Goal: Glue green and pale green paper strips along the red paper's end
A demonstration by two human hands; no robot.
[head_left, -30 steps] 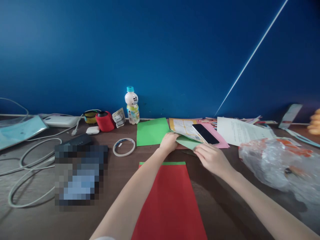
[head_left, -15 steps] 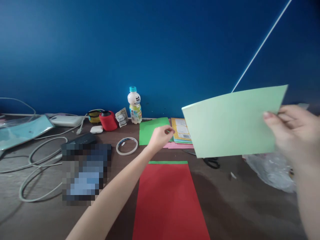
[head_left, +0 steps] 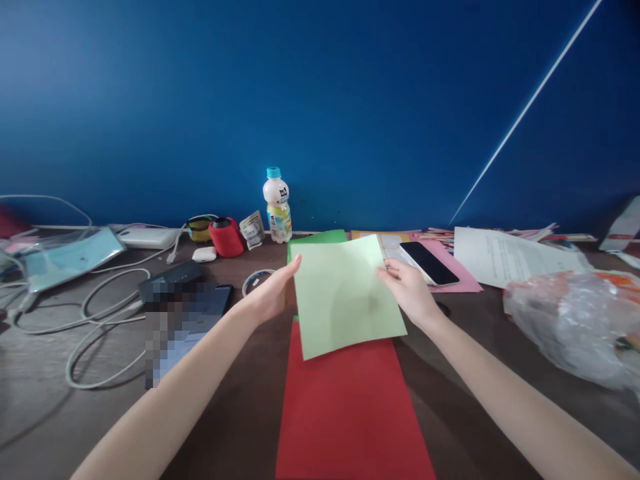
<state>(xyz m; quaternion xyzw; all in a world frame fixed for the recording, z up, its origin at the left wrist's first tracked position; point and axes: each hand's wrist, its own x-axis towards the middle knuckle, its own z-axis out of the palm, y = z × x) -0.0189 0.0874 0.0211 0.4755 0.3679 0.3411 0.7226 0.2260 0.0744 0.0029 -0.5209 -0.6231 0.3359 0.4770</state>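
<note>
A light green sheet of paper [head_left: 345, 297] is held up in front of me, slightly bent, above the upper part of a red sheet [head_left: 350, 407]. My right hand [head_left: 406, 287] pinches the sheet near its right edge between thumb and fingers. At the left edge is my left hand [head_left: 273, 293], its thumb on the paper near the upper left corner and its other fingers mostly hidden behind. A brighter green sheet [head_left: 325, 237] lies farther back, partly covered. Only a sliver of green shows at the red sheet's top edge.
A drink bottle [head_left: 278, 207] stands by the blue wall. Left are cables [head_left: 85, 320], a red round object [head_left: 227, 237] and a white case [head_left: 204, 255]. A phone [head_left: 430, 262] rests on pink paper, right, near a printed sheet [head_left: 515, 257] and a clear plastic bag [head_left: 575, 327].
My right hand has brought the light green sheet leftward and down over the red sheet. My left hand has moved left and nearer, from the papers at the back to the sheet's left edge.
</note>
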